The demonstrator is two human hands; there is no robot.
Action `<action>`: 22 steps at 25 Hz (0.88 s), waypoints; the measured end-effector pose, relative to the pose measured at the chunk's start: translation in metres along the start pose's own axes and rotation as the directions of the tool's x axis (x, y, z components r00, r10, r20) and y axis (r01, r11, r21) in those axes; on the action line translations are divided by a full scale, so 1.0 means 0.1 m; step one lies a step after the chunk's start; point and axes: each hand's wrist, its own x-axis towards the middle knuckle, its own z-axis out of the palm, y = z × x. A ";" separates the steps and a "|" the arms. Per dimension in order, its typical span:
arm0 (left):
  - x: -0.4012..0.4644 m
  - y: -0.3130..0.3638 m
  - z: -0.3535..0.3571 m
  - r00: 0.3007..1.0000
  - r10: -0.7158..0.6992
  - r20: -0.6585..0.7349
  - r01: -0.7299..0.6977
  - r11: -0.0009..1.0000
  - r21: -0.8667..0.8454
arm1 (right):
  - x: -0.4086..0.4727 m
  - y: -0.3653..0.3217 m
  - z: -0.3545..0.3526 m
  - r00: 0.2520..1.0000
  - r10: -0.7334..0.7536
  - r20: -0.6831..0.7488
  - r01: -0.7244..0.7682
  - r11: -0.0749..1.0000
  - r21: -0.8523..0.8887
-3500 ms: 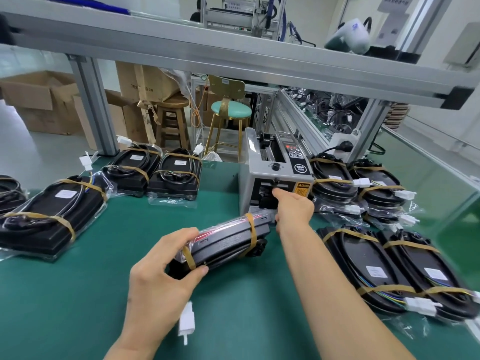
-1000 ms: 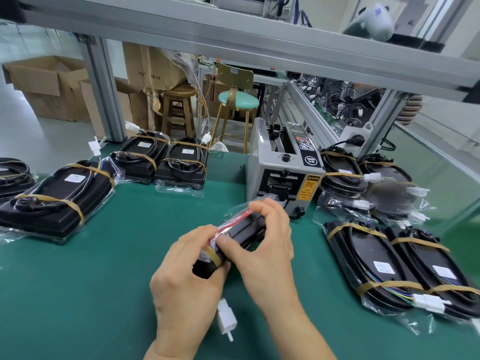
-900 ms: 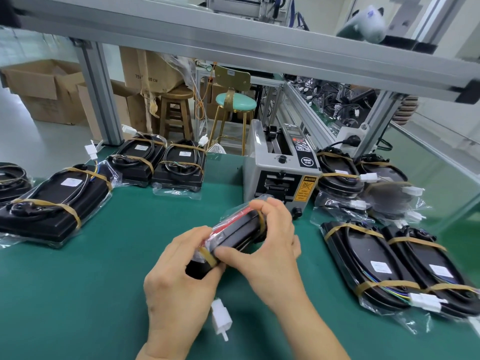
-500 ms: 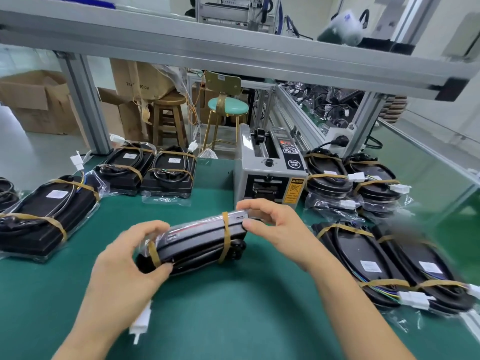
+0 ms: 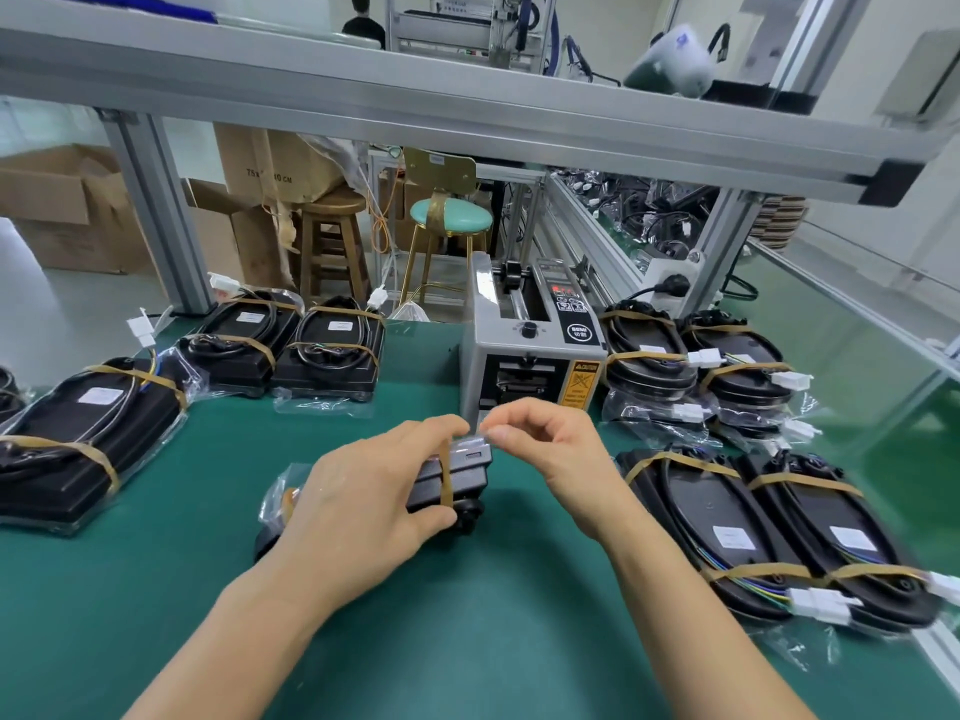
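A black bagged device bound with tan rubber bands stands on its edge on the green mat at the centre. My left hand grips it from above, fingers curled over its top and thumb on the near side. My right hand pinches the clear plastic at the device's top right corner between thumb and fingertips. The grey tape dispenser stands just behind both hands.
Banded black devices in clear bags lie at the left, back left, back right and right. An aluminium frame beam spans overhead. Stools and cardboard boxes stand beyond the table's far edge.
My left hand slid from the device's left end to its middle, covering the top. My right hand closed in on the top right corner and now pinches the plastic there.
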 end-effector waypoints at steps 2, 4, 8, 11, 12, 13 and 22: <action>-0.02 0.00 0.00 0.999 0.037 0.004 -0.037 0.999 0.017 | 0.07 -0.04 0.05 0.998 0.056 0.027 -0.057 0.998 0.037; -0.02 -0.02 -0.01 0.997 0.061 0.040 -0.062 0.998 0.029 | 0.18 -0.06 0.11 0.979 0.201 0.024 -0.202 0.979 0.013; 0.08 -0.07 -0.03 0.989 0.021 0.143 -0.025 0.999 0.028 | 0.19 0.04 0.22 0.851 0.524 0.026 -0.521 0.839 0.154; 0.11 -0.02 -0.01 0.994 -0.027 0.108 0.027 1.000 0.006 | 0.11 0.16 0.19 0.850 0.510 -0.130 -0.485 0.855 0.183; 0.10 -0.01 -0.01 0.997 -0.038 0.074 0.037 0.999 0.018 | 0.11 0.14 0.17 0.849 0.493 -0.193 -0.454 0.865 0.214; 0.07 -0.01 -0.02 0.998 -0.057 0.033 0.056 0.998 0.033 | 0.12 0.13 0.14 0.834 0.496 -0.242 -0.430 0.859 0.278; 0.00 0.07 0.02 0.992 -0.125 0.000 0.124 0.988 0.087 | 0.41 0.05 0.11 0.635 0.416 -0.651 -0.268 0.909 0.319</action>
